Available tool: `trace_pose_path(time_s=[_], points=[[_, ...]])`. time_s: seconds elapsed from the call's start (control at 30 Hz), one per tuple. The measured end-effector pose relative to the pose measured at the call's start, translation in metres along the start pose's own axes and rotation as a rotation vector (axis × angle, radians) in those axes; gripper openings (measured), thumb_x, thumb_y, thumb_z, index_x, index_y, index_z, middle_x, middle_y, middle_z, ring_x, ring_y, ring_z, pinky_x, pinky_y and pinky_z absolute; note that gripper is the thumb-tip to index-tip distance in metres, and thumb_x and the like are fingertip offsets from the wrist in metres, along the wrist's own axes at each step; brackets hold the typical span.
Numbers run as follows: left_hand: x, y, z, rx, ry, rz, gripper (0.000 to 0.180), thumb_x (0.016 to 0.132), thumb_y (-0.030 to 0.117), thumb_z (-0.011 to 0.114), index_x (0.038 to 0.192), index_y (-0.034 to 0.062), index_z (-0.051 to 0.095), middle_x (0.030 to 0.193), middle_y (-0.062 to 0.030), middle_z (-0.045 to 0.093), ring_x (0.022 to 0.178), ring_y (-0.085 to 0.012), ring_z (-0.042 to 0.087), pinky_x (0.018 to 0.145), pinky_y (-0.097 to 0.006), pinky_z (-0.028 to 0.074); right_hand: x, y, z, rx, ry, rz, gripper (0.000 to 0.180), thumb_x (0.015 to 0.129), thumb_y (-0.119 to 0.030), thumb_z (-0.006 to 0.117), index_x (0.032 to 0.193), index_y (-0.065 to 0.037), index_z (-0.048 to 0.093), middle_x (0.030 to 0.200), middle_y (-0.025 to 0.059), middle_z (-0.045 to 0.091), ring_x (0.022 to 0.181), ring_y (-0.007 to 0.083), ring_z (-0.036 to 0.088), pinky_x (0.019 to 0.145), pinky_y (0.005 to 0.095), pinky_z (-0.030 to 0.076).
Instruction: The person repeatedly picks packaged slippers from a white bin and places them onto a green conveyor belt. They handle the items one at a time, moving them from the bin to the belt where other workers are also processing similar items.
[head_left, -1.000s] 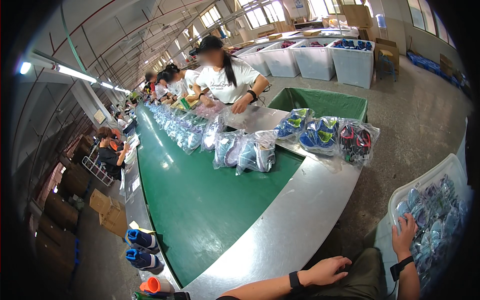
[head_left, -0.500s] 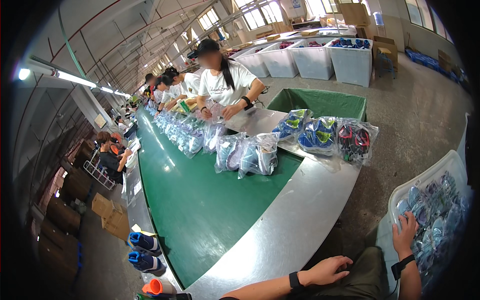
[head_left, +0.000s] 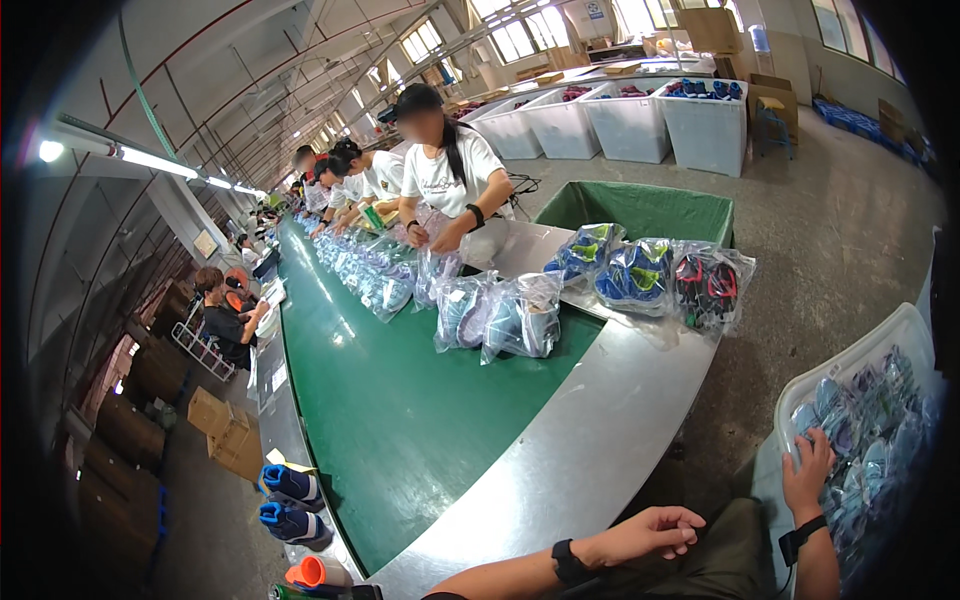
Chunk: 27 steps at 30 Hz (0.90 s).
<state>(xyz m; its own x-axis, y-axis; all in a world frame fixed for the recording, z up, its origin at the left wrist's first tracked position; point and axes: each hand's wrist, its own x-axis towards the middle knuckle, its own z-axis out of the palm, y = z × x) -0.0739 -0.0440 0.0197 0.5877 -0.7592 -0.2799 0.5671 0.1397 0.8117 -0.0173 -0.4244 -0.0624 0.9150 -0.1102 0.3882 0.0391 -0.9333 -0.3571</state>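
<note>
the person's right hand (head_left: pixel 812 470) is down in the white bin (head_left: pixel 850 362) at their right side, its fingers (head_left: pixel 806 452) spread flat over the top of the bagged shoes (head_left: pixel 872 420) piled in there. from where i stand i cannot tell whether the fingers have closed round a bag or only rest on the plastic; the palm hides that. the left hand (head_left: pixel 650 532) lies loosely curled and empty, close to the steel edge of the desk (head_left: pixel 600 430), a black watch on each wrist.

to do this pick well, i'd say take one bag only, by its top or a corner, since slick plastic bags in a heap tend to slide and drag their neighbours along. lifting straight up over the bin's rim would keep it from snagging. the left hand looks free to steady the bag once it comes across.

the green belt (head_left: pixel 400 400) has open room just in front of the person, while further along two clear bags with pale shoes (head_left: pixel 500 315) stand on it, and three more bags of blue, blue and red-black shoes (head_left: pixel 650 275) sit on the steel end by a green-lined bin (head_left: pixel 640 205). a co-worker in white (head_left: pixel 450 180) handles bags further up the line, well apart.
</note>
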Motion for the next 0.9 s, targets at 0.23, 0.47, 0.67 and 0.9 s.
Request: trace_pose_path(time_s=[0.23,0.47,0.67,0.9], points=[[-0.055,0.096,-0.041,-0.038,0.233,0.037,0.039,0.113,0.025,0.062,0.148,0.0066,0.061,0.123,-0.0049,0.072,0.111,-0.0131,0.069,0.101,-0.032,0.057,0.0,0.002,0.001,-0.007,-0.024,0.013,0.043,0.083,-0.014,0.078,0.123,-0.004,0.065,0.142,0.0175,0.054,0.146,0.0415,0.043,0.122,0.0575,0.028],[-0.096,0.164,-0.158,0.316,0.878,0.334,0.047,0.105,0.026,0.073,0.145,0.0047,0.062,0.115,-0.0018,0.07,0.104,-0.011,0.065,0.093,-0.028,0.053,0.001,-0.001,-0.002,0.009,-0.022,0.009,0.041,0.083,-0.015,0.077,0.121,-0.005,0.065,0.142,0.0178,0.054,0.146,0.042,0.043,0.122,0.0584,0.027],[-0.113,0.187,-0.288,0.442,1.518,0.461,0.054,0.098,0.021,0.08,0.142,-0.0033,0.061,0.116,-0.0056,0.07,0.106,-0.0144,0.062,0.092,-0.031,0.051,0.004,-0.006,-0.008,0.003,-0.04,0.009,0.041,0.082,-0.017,0.076,0.12,-0.005,0.065,0.138,0.0171,0.055,0.144,0.0419,0.045,0.121,0.0579,0.028],[-0.09,0.213,-0.353,0.165,1.425,0.191,0.061,0.102,0.046,0.07,0.14,-0.0014,0.062,0.128,-0.0116,0.069,0.114,-0.0252,0.065,0.096,-0.042,0.051,0.01,-0.013,-0.012,0.005,-0.026,-0.024,0.042,0.08,-0.019,0.076,0.119,-0.004,0.066,0.135,0.0169,0.056,0.14,0.0416,0.047,0.119,0.0575,0.03]])
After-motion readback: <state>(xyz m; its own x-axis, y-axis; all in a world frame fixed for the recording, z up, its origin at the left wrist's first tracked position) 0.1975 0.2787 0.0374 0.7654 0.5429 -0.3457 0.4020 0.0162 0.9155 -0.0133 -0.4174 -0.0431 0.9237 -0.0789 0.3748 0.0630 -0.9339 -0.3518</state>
